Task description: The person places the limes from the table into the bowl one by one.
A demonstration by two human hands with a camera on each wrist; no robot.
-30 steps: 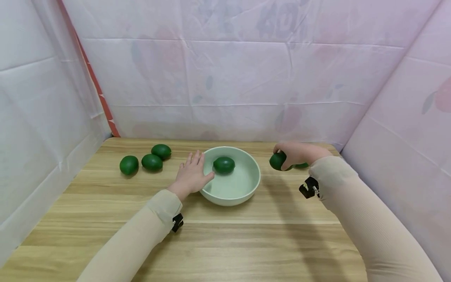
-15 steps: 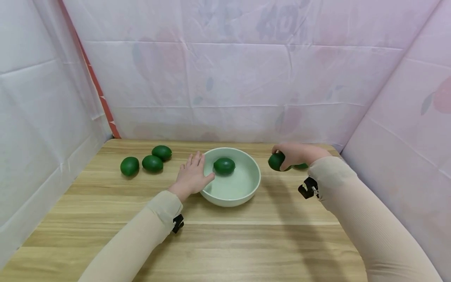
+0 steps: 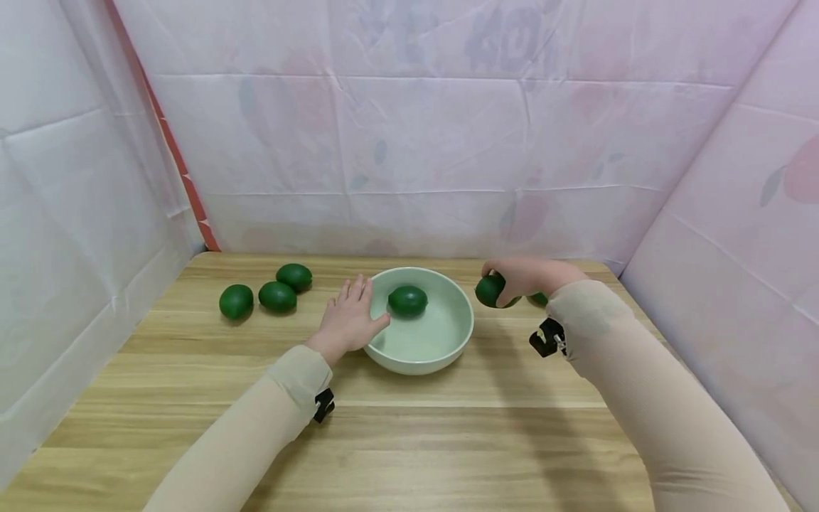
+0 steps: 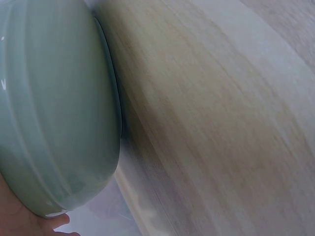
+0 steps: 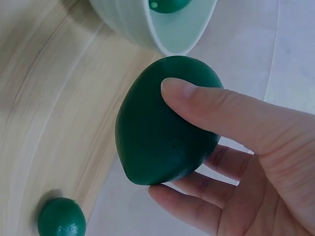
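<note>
Since the earlier frame, the right hand (image 3: 526, 276) has been carried leftward toward the pale green bowl (image 3: 448, 348), fingers and thumb curled round a dark green avocado (image 3: 489, 291) held just right of the rim. One avocado in the bowl (image 3: 407, 301) is already lying there. The left hand (image 3: 348, 318) is laid flat, fingers straight, against the bowl's left side. The held fruit is best lifted clear over the rim and lowered beside the one inside while the bowl is kept steadied. Three avocados (image 3: 276, 296) are seen well apart on the wooden table (image 3: 409, 441).
</note>
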